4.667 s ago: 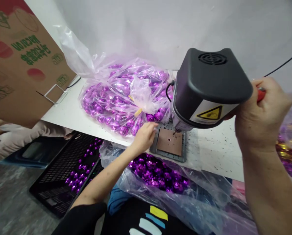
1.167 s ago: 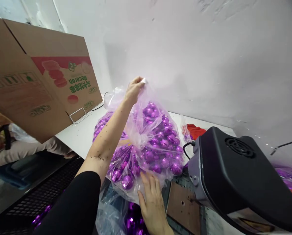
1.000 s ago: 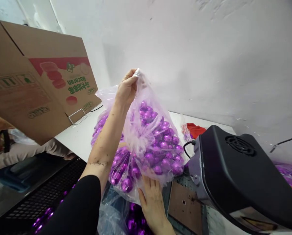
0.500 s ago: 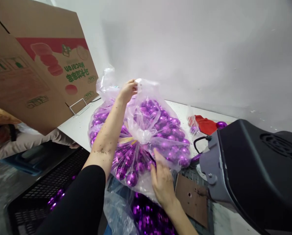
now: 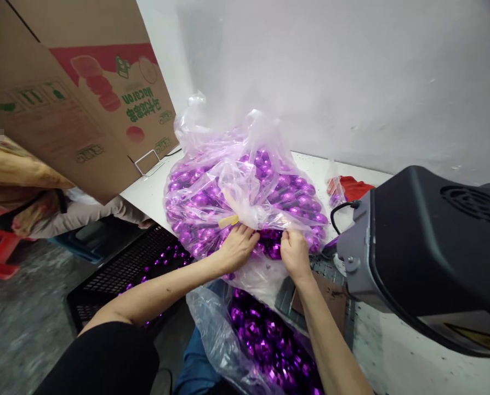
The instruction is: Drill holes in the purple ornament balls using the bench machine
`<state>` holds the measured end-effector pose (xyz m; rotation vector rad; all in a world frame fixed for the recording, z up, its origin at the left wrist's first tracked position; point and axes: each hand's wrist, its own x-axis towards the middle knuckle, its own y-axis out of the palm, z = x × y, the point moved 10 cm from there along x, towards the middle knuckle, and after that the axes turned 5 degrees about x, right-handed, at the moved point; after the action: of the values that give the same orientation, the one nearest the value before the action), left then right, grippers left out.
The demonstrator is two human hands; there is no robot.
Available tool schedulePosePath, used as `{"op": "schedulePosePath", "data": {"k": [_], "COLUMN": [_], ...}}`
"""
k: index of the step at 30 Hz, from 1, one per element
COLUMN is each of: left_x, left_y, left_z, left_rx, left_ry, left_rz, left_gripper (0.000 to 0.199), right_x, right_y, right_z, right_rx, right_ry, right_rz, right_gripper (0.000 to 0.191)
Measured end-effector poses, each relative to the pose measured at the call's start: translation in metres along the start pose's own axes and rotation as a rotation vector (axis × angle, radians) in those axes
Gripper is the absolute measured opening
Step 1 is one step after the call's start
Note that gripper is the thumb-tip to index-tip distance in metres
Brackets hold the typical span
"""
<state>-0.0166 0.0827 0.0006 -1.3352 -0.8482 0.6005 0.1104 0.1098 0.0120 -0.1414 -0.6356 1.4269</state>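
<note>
A large clear plastic bag [image 5: 199, 181] full of shiny purple balls lies on the white table, its neck gathered in the middle with a yellow strip [image 5: 228, 221] beside the gather. My left hand [image 5: 240, 247] is closed on the plastic just below the gathered neck. To its right, my right hand [image 5: 295, 252] grips the bag's film in curled fingers. Purple balls [image 5: 272, 244] show between the two hands. In front of me, below the table edge, a second open plastic bag [image 5: 216, 334] holds more purple faceted balls [image 5: 265, 340].
A big cardboard box [image 5: 105, 109] stands at the left. A black machine [image 5: 429, 258] occupies the right, near a brown plate [image 5: 331, 302]. Behind it lies red cloth [image 5: 354, 189]. A black crate [image 5: 105, 291] with purple balls sits low left, near another person's leg [image 5: 92, 216].
My left hand has come down from the bag's upper edge to below the gathered neck. My right hand has moved up and right, and its fingers have closed on the plastic.
</note>
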Motion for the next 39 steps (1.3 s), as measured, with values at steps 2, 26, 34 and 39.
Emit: {"op": "schedulePosePath", "data": {"k": [2,26,34,39], "left_x": [-0.002,-0.043,-0.027,-0.018], "left_y": [0.002,-0.006,0.043,0.053], "left_z": [0.018,-0.077,-0.098,-0.110], "left_rx": [0.054,-1.058,-1.576,-1.462], "left_ry": [-0.075,-0.338,-0.386,-0.312], "left_rz": [-0.001,-0.135,0.014,0.093], "left_gripper": [0.041,0.048,0.057,0.057], "right_x": [-0.020,-0.191,-0.171,-0.165], "right_y": [0.009,-0.152,-0.187,-0.189], "right_z": [0.006,-0.062,-0.093,-0.094], "right_rx": [0.024,0.015,0.068,0.082], "right_ry": [-0.001,0.505,0.521,0.529], "right_rz": [0.080,0.046,-0.199,-0.219], "right_gripper": [0.036,0.047,0.050,0.049]}}
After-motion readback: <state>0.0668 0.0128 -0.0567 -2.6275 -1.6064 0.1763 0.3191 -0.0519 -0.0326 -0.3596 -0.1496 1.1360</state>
